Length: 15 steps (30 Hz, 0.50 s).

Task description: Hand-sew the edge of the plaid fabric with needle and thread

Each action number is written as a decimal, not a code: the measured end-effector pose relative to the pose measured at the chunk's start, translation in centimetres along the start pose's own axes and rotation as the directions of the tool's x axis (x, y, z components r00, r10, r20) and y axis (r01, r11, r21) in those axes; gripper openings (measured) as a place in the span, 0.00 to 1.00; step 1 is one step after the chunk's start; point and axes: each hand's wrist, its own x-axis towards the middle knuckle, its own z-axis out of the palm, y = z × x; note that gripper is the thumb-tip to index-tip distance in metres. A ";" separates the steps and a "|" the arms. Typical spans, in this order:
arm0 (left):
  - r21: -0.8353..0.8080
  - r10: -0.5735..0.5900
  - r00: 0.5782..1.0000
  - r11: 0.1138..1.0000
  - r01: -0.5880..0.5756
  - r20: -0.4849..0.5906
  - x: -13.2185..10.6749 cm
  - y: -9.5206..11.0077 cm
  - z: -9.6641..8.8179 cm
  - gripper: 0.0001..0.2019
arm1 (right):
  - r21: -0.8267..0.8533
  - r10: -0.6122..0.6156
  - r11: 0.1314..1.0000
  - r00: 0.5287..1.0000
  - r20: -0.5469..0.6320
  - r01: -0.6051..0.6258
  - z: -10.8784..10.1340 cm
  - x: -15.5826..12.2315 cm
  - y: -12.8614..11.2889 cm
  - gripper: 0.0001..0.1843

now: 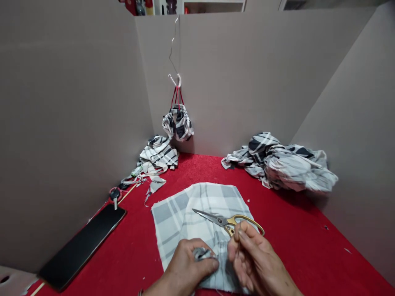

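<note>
The left hand (183, 269) rests on the near edge of a square of grey-and-white plaid cloth (197, 209), its grip closed on a bunched fold of the same fabric (202, 253). The right hand (256, 259) sits just beside it, fingers (243, 250) curled and drawn together by the gold handles of a pair of kitchen scissors (224, 222). Whether that grip has hold of the scissors or only of a thin thread is impossible to tell. The scissors lie across the cloth with their steel blades nearly closed, pointing left.

The cloth lies on a red carpeted worktop (197, 168), which is dotted with small white bits. Farther back, a crumpled heap of black-and-white plaid fabric (280, 162) lies at right and a smaller heap (159, 153) sits in the far corner, with cut strips (156, 184) nearby. A plaid bundle (178, 122) hangs from red loops on a white hook (175, 80) against the beige partition (234, 82). A black smartphone (82, 246) and a key (115, 195) lie at left.
</note>
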 end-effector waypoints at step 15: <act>-0.417 -0.080 0.966 0.891 0.180 0.245 0.0 0.4 -1.9 0.15 | 0.031 -0.377 0.901 0.816 -0.438 0.432 -4.0 2.7 -10.1 0.12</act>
